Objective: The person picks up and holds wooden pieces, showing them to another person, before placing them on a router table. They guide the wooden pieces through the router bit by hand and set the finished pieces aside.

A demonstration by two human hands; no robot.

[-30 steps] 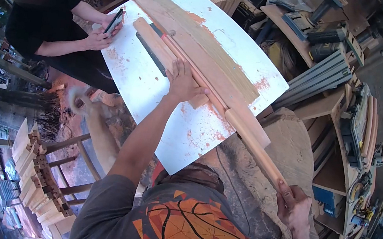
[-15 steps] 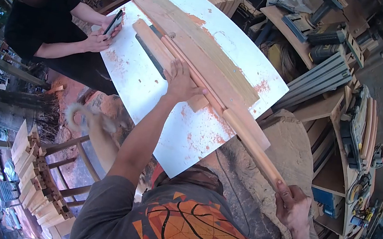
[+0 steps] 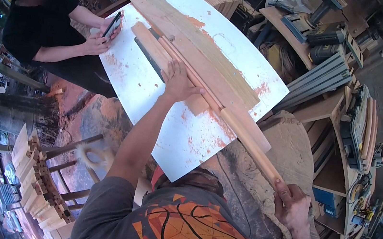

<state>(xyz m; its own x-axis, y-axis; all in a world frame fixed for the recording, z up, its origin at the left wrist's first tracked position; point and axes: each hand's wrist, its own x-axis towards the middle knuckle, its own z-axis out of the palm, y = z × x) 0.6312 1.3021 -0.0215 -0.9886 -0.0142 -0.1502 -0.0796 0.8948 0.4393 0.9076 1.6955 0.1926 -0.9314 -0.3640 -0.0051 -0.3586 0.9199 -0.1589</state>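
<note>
My left hand [image 3: 178, 83] lies with fingers spread on wood pieces over the white board [image 3: 182, 150], its thumb reaching across a narrow reddish strip [image 3: 192, 73]. Nearest to my right hand [image 3: 292, 205] is the lower end of a long wooden piece [image 3: 251, 144], which the fingers and thumb grip. That piece slants up to the left and meets the reddish strip's lower end. Beside them lies a long flat plank [image 3: 199, 57], with a browner board [image 3: 235, 79] along its far side. A shorter wooden block [image 3: 151, 41] sits at the left. Sawdust is scattered over the white surface.
Another person in dark clothes [image 3: 43, 34] stands at the upper left, holding a phone [image 3: 112, 24]. Shelves [image 3: 334, 172] with tools are at the right. A stack of wood pieces [image 3: 40, 182] stands lower left, near a light-furred animal [image 3: 97, 155].
The animal at the lower left has moved down and is now partly hidden by my arm. My hands and the wood have barely shifted.
</note>
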